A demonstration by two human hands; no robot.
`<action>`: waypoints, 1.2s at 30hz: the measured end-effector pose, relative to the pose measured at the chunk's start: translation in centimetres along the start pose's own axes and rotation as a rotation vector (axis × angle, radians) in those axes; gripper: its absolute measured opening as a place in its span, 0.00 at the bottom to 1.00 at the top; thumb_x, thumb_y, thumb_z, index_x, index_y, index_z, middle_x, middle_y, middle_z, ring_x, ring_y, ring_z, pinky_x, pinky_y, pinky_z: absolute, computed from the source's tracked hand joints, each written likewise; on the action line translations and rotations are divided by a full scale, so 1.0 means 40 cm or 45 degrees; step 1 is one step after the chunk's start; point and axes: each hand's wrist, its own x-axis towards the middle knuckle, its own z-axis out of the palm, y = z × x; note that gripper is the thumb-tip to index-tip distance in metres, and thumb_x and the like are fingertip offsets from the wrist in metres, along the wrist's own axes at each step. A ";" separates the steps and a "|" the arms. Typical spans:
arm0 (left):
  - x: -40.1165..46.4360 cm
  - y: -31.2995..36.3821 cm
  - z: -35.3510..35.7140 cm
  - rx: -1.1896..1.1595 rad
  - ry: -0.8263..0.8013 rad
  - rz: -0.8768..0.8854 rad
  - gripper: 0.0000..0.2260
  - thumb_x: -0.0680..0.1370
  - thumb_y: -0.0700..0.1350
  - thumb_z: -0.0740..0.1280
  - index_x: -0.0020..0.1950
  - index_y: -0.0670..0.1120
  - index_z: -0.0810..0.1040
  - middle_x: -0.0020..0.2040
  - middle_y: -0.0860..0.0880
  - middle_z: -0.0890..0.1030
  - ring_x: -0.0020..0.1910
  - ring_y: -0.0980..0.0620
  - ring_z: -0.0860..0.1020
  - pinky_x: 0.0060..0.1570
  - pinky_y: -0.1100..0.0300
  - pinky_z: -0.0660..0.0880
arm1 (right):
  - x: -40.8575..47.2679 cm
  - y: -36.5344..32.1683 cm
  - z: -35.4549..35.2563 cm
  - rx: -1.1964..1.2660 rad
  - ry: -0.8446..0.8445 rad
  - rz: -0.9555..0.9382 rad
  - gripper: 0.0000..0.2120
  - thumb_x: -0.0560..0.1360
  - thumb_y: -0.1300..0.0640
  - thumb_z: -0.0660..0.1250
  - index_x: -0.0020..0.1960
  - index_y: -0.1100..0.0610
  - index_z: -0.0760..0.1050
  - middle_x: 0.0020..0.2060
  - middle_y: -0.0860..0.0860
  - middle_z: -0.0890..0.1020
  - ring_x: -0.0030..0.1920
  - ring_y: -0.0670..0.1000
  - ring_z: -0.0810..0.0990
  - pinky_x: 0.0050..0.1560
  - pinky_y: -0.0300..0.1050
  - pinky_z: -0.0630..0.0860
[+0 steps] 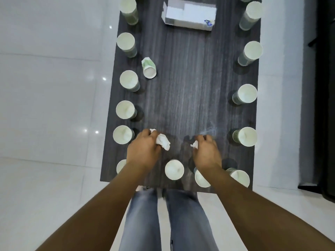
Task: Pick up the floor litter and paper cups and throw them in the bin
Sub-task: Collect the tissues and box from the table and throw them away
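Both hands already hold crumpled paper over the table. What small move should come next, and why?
Probably lift both hands clear. The left hand grips a tissue wad, the right hand pinches a smaller scrap, and upright paper cups stand close beside both wrists. No bin is in view.

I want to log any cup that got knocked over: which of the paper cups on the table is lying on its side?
The green-patterned paper cup near the left row, its mouth facing the camera side; every other cup stands upright.

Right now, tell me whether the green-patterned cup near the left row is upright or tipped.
Tipped. The green-patterned cup lies on its side on the dark table, its mouth facing the camera, unlike the standing cups around it.
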 end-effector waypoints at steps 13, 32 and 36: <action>-0.428 -0.379 -0.146 -0.242 0.266 -0.328 0.17 0.78 0.48 0.62 0.67 0.50 0.71 0.59 0.48 0.75 0.55 0.48 0.75 0.48 0.54 0.76 | -0.350 -0.496 0.036 -0.240 -0.043 -0.531 0.17 0.79 0.61 0.61 0.67 0.54 0.68 0.63 0.55 0.71 0.62 0.57 0.72 0.59 0.51 0.73; -1.363 -1.165 0.024 -0.692 0.552 -1.246 0.17 0.78 0.48 0.61 0.67 0.51 0.70 0.60 0.50 0.73 0.59 0.50 0.73 0.46 0.57 0.72 | -1.139 -1.193 0.705 -0.599 -0.383 -1.353 0.18 0.76 0.69 0.56 0.62 0.58 0.74 0.58 0.53 0.77 0.53 0.55 0.79 0.54 0.46 0.76; -1.457 -1.244 0.099 -0.800 0.546 -1.437 0.17 0.78 0.48 0.61 0.67 0.51 0.70 0.60 0.50 0.73 0.58 0.50 0.73 0.46 0.56 0.73 | -1.168 -1.270 0.818 -0.771 -0.464 -1.394 0.17 0.77 0.67 0.55 0.62 0.55 0.73 0.58 0.52 0.76 0.54 0.54 0.77 0.52 0.45 0.75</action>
